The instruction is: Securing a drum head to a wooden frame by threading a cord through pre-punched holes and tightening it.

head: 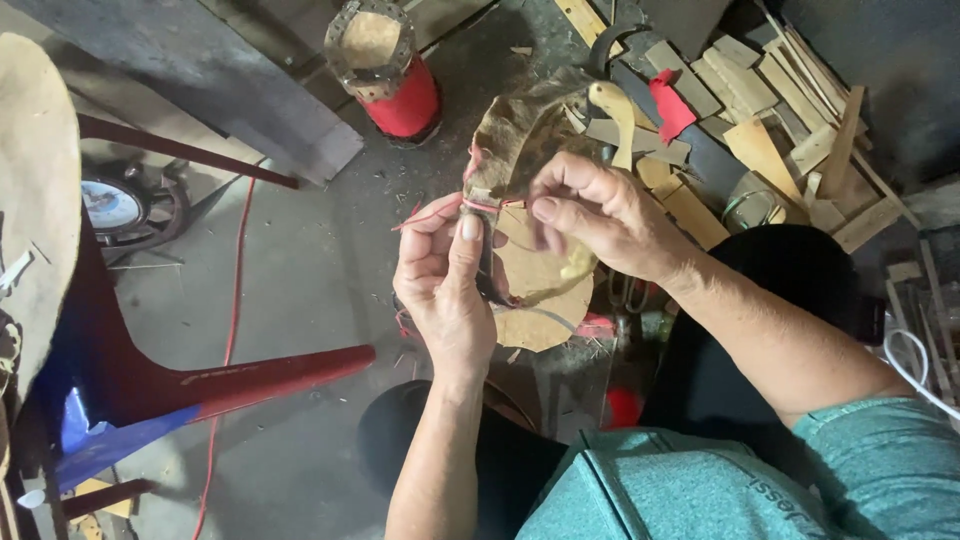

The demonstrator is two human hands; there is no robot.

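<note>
Leather piece (530, 275), tan and ragged-edged, hangs in front of us above the concrete floor (300, 270), our left hand (445, 280) pinching its bound edge with thumb and fingers while our right hand (600, 215) grips the pink cord (430, 213) wound there.

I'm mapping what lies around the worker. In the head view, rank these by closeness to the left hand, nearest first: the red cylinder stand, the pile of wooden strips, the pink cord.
1. Pink cord: at the fingertips of the left hand, wrapped round the tan leather piece.
2. Red cylinder stand: on the floor above the hand.
3. Pile of wooden strips: far upper right, beyond the right hand.
</note>
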